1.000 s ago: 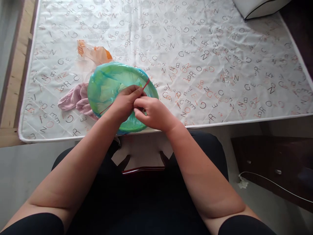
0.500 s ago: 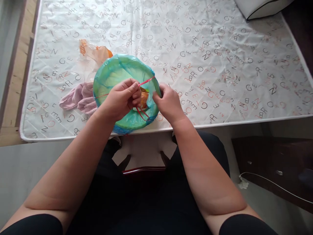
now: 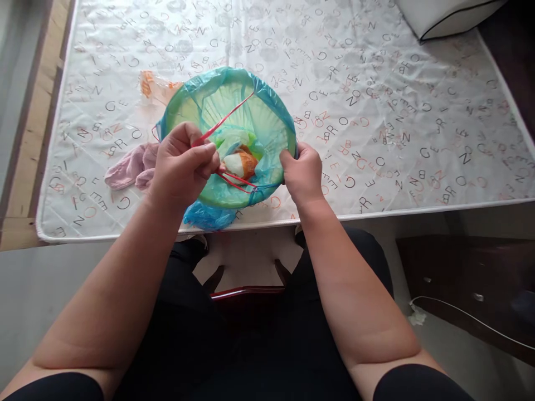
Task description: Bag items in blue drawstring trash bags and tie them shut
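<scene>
A round green bin (image 3: 267, 120) lined with a blue plastic bag (image 3: 207, 214) rests tilted on the edge of a mattress (image 3: 376, 83) printed with letters. My left hand (image 3: 181, 167) pinches the bag's red drawstring (image 3: 228, 117), which stretches across the bin's mouth. On the bin's right rim, my right hand (image 3: 301, 172) grips the bag edge. Crumpled white and orange rubbish (image 3: 240, 161) lies inside the bin.
A pink cloth (image 3: 131, 167) lies left of the bin, and a clear bag with orange print (image 3: 152, 86) sits behind it. A white pillow (image 3: 447, 14) is at the far right corner. A dark wooden drawer unit (image 3: 468, 278) with a white cable stands at the right.
The bin has tipped up and its mouth faces me more. My right hand let go of the drawstring and moved to the right rim. My left hand pulled the string leftward.
</scene>
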A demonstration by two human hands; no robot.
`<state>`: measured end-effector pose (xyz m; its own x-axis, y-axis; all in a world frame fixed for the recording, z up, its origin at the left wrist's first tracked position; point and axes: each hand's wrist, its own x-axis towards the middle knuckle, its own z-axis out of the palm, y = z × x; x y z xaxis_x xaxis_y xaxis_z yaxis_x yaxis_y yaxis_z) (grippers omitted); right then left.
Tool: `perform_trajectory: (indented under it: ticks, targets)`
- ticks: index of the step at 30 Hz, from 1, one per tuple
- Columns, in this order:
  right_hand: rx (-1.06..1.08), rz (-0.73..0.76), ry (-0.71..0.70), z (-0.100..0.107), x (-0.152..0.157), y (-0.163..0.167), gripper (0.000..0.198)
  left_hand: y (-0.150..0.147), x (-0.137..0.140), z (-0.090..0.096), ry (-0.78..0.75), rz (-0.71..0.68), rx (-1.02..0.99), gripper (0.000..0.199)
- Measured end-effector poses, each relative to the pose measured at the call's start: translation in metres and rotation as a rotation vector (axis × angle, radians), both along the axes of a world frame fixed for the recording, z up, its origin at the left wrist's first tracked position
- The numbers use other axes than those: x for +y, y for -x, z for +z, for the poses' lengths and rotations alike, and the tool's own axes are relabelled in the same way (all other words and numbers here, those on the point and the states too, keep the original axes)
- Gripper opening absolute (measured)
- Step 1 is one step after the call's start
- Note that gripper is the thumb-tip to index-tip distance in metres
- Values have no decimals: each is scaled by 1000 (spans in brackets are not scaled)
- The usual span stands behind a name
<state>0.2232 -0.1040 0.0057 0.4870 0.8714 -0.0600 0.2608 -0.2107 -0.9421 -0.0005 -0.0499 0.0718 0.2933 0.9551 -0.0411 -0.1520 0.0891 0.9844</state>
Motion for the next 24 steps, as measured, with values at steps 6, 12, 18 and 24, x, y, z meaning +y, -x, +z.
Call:
perform_trajectory:
  ticks: [6,12,18,24]
  targets:
    - [-64,-103,-55,3,-2,5,27,1,5,-14,-19,51,126,39]
    - [208,236,17,9,-7,5,47,1,2,-30,-348,116,470,49]
    - [64,51,3,-8,-1,-14,43,0,0,-27,-465,132,486,49]
    - [-354,413,24,-15,-7,-21,82,6,9,-28,-244,137,335,47]
